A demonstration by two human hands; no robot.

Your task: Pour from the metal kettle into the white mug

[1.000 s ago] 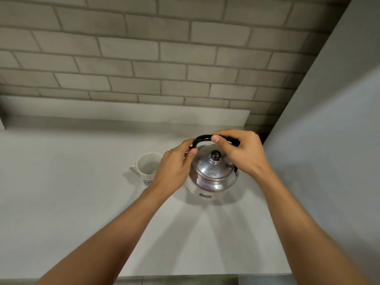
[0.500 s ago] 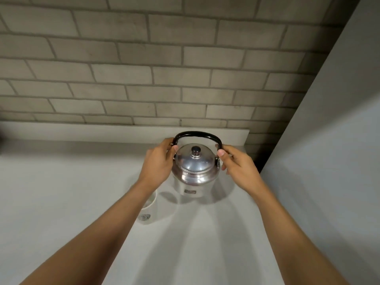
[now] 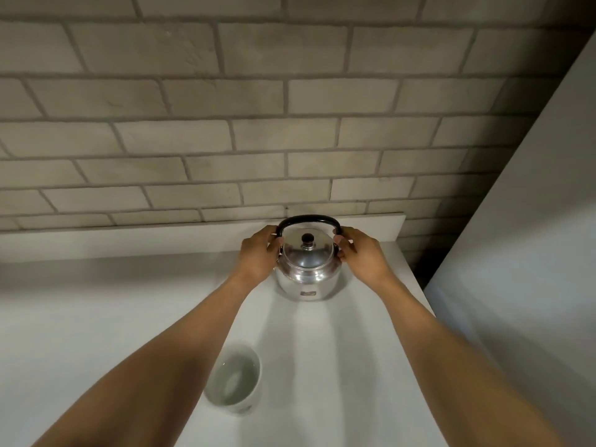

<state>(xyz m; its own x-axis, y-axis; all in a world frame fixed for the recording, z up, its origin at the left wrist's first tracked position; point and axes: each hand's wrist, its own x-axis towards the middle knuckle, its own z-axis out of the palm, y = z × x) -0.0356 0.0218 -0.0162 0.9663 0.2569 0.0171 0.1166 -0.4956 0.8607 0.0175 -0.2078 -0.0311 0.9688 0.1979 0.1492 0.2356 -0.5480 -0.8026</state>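
Both hands up at the metal kettle (image 3: 308, 267) now; it stands upright on the pale counter (image 3: 96, 317), far back near the brick wall (image 3: 225, 124), lid on, black knob on top, black handle (image 3: 308, 218) arched upright over it; the left hand (image 3: 258, 256) cups the kettle's left side, fingers curled together at the base of the handle; the right hand (image 3: 361, 256) mirrors it on the right flank, thumb and fingertips touching the handle's lower end, fingers loosely bent and not spread; the white mug (image 3: 233, 382) sits well nearer, just beside the left forearm, mouth open upward, liquid showing inside; kettle and mug well apart.
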